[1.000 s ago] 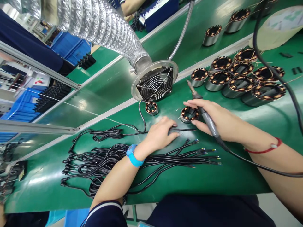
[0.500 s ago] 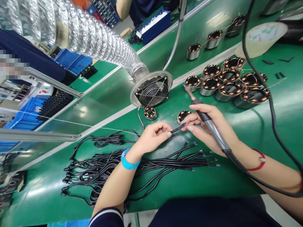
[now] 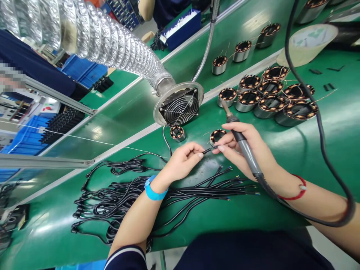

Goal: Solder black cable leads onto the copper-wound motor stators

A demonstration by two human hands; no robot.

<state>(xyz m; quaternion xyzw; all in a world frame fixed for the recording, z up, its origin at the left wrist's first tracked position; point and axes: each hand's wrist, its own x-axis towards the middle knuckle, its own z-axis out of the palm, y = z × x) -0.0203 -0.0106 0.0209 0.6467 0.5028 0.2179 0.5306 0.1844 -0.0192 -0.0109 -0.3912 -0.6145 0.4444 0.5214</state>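
Note:
My left hand (image 3: 182, 162), with a blue band at its wrist, is closed in a pinch on a black cable (image 3: 207, 151) near its end. Thumb and forefinger of my right hand (image 3: 261, 152) pinch the cable's thin wire ends, which are mostly hidden by the fingertips. That same hand holds a soldering iron (image 3: 248, 153), its tip pointing up and away to the left. Just behind the fingertips a wound motor stator (image 3: 217, 137) stands on the green bench. Under my forearms lies a bundle of black cables (image 3: 194, 193) with stripped, coloured ends.
A fume extractor fan (image 3: 180, 108) on a silver duct (image 3: 118, 45) hangs over another stator (image 3: 177, 133). Several stators (image 3: 270, 107) cluster at the right, near a roll of tape (image 3: 305, 47). The iron's black cord (image 3: 322, 131) loops past my right arm. Another person (image 3: 171, 11) is across the bench.
My right fingertips have slid left along the cable, closer to my left hand, and cover more of the wire ends. The view has shifted slightly.

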